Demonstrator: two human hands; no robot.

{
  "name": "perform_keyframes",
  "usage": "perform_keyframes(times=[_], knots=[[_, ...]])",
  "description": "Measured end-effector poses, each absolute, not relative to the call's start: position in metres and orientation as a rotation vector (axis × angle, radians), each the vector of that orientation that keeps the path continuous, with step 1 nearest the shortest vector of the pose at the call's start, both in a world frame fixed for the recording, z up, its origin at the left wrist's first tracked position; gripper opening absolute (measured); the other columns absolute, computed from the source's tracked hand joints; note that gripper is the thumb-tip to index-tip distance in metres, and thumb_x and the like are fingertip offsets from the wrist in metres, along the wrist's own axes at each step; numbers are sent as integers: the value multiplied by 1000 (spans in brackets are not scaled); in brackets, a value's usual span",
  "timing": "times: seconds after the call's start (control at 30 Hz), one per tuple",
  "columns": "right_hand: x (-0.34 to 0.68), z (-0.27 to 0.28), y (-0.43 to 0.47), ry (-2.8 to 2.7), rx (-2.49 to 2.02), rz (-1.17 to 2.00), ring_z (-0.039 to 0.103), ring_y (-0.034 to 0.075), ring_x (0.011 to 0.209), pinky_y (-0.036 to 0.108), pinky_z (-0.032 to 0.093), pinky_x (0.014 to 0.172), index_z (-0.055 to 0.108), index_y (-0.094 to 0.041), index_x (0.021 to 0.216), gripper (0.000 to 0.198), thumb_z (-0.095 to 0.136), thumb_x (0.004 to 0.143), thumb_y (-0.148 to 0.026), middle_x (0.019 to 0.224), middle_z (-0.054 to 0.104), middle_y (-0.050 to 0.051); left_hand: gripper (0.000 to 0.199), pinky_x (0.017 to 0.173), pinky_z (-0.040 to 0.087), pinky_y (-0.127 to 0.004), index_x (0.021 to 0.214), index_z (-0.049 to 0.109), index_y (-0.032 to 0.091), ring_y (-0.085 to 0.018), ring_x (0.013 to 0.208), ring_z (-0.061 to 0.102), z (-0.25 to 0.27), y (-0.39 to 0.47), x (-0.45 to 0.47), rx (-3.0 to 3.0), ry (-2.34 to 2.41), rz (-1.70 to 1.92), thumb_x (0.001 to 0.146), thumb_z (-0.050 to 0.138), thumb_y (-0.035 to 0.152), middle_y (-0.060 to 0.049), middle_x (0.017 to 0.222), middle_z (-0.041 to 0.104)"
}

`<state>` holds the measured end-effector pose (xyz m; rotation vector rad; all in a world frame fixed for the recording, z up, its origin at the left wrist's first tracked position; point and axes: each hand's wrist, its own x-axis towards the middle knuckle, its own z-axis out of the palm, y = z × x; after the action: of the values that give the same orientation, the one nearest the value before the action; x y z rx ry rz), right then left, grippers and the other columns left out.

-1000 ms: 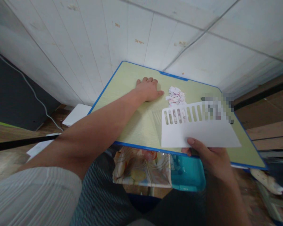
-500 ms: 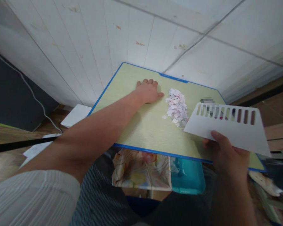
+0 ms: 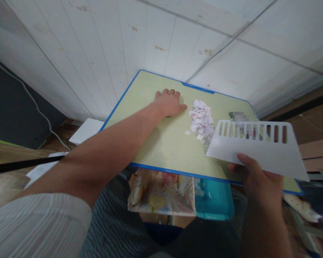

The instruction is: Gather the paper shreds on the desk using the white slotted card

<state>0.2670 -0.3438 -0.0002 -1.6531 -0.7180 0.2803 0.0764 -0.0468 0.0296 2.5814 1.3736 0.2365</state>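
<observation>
Pinching the lower edge of a white slotted sheet [image 3: 271, 156] between thumb and fingers, the right hand [image 3: 262, 179] is at lower right in the head view. The left hand [image 3: 168, 103], fingers slightly spread and holding nothing, lies palm down on the blue-edged tabletop [image 3: 174, 150] near frame centre. Just right of it sits a heap of paper scraps [image 3: 201, 120]. A teal container [image 3: 215, 200] shows at bottom centre.

head cam: worn up top, looking forward and steeply down past the lap [image 3: 110, 218], pretty wide shot
white sleeve [image 3: 43, 224]: super close to the lens, fills the lower left
tabletop [image 3: 161, 147]: mid-range, center frame, seen from above
wall [image 3: 102, 46]: farther back, across the top
</observation>
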Motion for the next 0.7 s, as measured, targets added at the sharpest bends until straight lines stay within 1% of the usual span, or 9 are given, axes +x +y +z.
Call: perform_keyframes(times=[0.07, 0.2, 0.3, 0.4, 0.5, 0.6, 0.7], knots=[[270, -3, -346, -718, -1687, 290, 72, 22, 62, 32, 66, 51, 82, -19, 94, 29, 98, 81, -40, 78, 79, 3, 82, 149, 32, -67, 185, 54, 20, -46, 180, 42, 29, -47, 76, 2580, 1372, 241, 118, 53, 66, -21, 194, 50], [269, -3, -347, -735, -1714, 303, 72, 22, 58, 35, 67, 53, 80, -20, 94, 33, 100, 81, -43, 81, 80, 2, 82, 149, 31, -67, 187, 51, 24, -46, 180, 41, 28, -46, 76, 2580, 1366, 244, 117, 52, 67, -19, 194, 50], [259, 5, -347, -754, -1711, 342, 71, 22, 53, 35, 65, 49, 79, -22, 94, 39, 102, 76, -47, 81, 81, 2, 83, 149, 31, -68, 188, 50, 24, -47, 181, 40, 28, -46, 76, 2582, 1368, 238, 117, 51, 67, -18, 195, 49], [245, 13, -348, -792, -1713, 415, 69, 23, 49, 36, 63, 46, 78, -23, 87, 40, 104, 74, -51, 72, 78, 2, 81, 149, 32, -66, 186, 53, 24, -45, 180, 42, 28, -45, 76, 2582, 1373, 241, 117, 52, 67, -18, 195, 50], [237, 17, -350, -918, -1701, 462, 68, 23, 49, 36, 63, 49, 76, -24, 77, 38, 101, 82, -53, 63, 73, 3, 80, 149, 33, -64, 185, 55, 25, -45, 180, 43, 28, -45, 76, 2583, 1375, 240, 118, 54, 69, -18, 194, 51], [234, 15, -352, -1044, -1701, 483, 69, 23, 51, 37, 65, 55, 74, -24, 66, 44, 96, 90, -53, 61, 73, 5, 82, 149, 32, -65, 186, 53, 26, -45, 180, 42, 28, -44, 77, 2582, 1372, 240, 117, 53, 70, -17, 195, 50], [234, 12, -354, -1067, -1693, 559, 70, 24, 52, 38, 67, 56, 75, -25, 64, 46, 97, 92, -54, 61, 73, 5, 84, 150, 31, -67, 188, 50, 26, -47, 182, 39, 28, -45, 77, 2571, 1367, 233, 117, 52, 69, -17, 196, 48]])
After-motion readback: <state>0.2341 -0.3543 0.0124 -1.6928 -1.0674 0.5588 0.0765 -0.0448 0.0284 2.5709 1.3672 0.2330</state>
